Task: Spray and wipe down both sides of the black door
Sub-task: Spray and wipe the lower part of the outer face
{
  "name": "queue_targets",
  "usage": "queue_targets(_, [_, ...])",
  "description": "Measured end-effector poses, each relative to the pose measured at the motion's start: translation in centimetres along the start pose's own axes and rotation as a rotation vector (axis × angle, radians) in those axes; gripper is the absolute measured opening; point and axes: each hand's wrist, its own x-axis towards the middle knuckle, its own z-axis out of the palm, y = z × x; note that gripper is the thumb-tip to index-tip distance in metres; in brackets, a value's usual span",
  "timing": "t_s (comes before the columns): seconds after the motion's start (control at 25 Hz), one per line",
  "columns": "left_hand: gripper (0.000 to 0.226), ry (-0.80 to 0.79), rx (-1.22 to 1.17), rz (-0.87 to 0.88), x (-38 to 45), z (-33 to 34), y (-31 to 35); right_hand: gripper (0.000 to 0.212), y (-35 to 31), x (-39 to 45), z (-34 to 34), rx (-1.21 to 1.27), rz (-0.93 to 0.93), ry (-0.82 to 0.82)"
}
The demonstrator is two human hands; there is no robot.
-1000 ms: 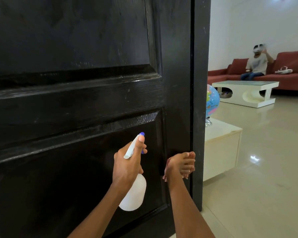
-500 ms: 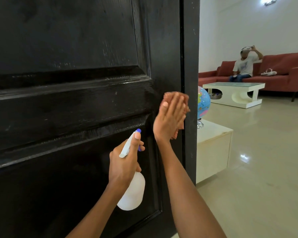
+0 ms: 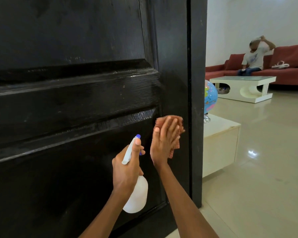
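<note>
The black panelled door (image 3: 76,93) fills the left and middle of the view, its free edge (image 3: 198,100) on the right. My left hand (image 3: 127,167) grips a white spray bottle (image 3: 136,198) with a blue nozzle, pointed at the lower panel. My right hand (image 3: 163,143) lies flat against the door's right stile and presses an orange-red cloth (image 3: 175,134) onto it, just below the middle rail. The cloth shows above and beside my fingers.
Past the door edge stand a low white cabinet (image 3: 220,143) with a globe (image 3: 211,98) on it, a white coffee table (image 3: 244,88) and a red sofa (image 3: 291,66) where a person (image 3: 253,57) sits. Glossy tile floor (image 3: 265,169) stretches to the right.
My right hand with the cloth rose from low on the stile to higher up, then slid a little back down. The left hand keeps the bottle in much the same place.
</note>
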Motion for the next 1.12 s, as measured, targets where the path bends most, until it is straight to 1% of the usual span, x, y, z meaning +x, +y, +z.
queue_targets(0.04, [0.048,0.015,-0.009,0.002,0.1,-0.5,0.1,0.063,-1.0,0.9,-0.2,-0.041,-0.157,-0.019])
queue_targets(0.08, [0.048,0.021,-0.016,0.001,0.3,-0.9,0.2,0.062,-1.5,2.6,-0.7,-0.082,-0.265,-0.012])
queue_targets(0.12, [0.048,0.017,-0.019,-0.001,0.4,-1.2,0.3,0.063,-1.5,4.1,-1.3,-0.112,-0.289,0.013])
queue_targets(0.16, [0.048,0.009,-0.023,-0.002,0.5,-1.5,0.4,0.064,-1.1,5.4,-1.7,-0.113,-0.233,0.063])
queue_targets(0.24, [0.048,0.006,-0.035,-0.007,0.8,-2.1,0.4,0.067,0.3,6.8,-1.6,0.001,0.037,0.171])
queue_targets(0.32, [0.051,0.015,-0.044,-0.011,1.0,-2.7,0.6,0.064,0.9,6.3,-1.1,0.101,0.288,0.217])
queue_targets(0.36, [0.053,0.024,-0.050,-0.009,1.1,-3.2,0.9,0.062,0.4,5.9,-1.0,0.112,0.352,0.220])
queue_targets(0.4, [0.055,0.037,-0.056,-0.005,1.3,-3.6,1.2,0.061,-0.3,5.8,-0.9,0.113,0.368,0.216])
queue_targets(0.44, [0.056,0.056,-0.059,0.001,1.4,-4.2,1.6,0.060,-1.5,5.7,-0.9,0.110,0.335,0.210])
queue_targets(0.48, [0.056,0.076,-0.060,0.009,1.5,-4.9,2.0,0.062,-3.1,5.6,-0.8,0.098,0.253,0.205])
queue_targets(0.56, [0.057,0.120,-0.070,0.028,1.4,-6.4,2.5,0.066,-7.3,5.1,-0.2,0.046,0.025,0.171])
queue_targets(0.68, [0.060,0.223,-0.057,0.051,0.5,-9.5,2.4,0.062,-14.1,2.3,2.3,-0.032,-0.288,0.138])
queue_targets(0.84, [0.051,0.417,-0.056,0.034,-1.4,-15.7,1.4,0.061,-19.2,-3.9,6.2,-0.117,-0.528,0.083])
queue_targets(0.96, [0.051,0.525,-0.020,0.056,-3.0,-20.7,0.3,0.062,-22.1,-8.7,8.5,-0.182,-0.712,0.023])
queue_targets(1.04, [0.051,0.590,0.007,0.061,-4.0,-23.7,-0.4,0.063,-25.0,-12.1,10.3,-0.192,-0.869,-0.020])
queue_targets(1.12, [0.051,0.651,0.032,0.060,-4.8,-25.9,-0.7,0.065,-27.7,-15.3,12.1,-0.195,-1.069,-0.109])
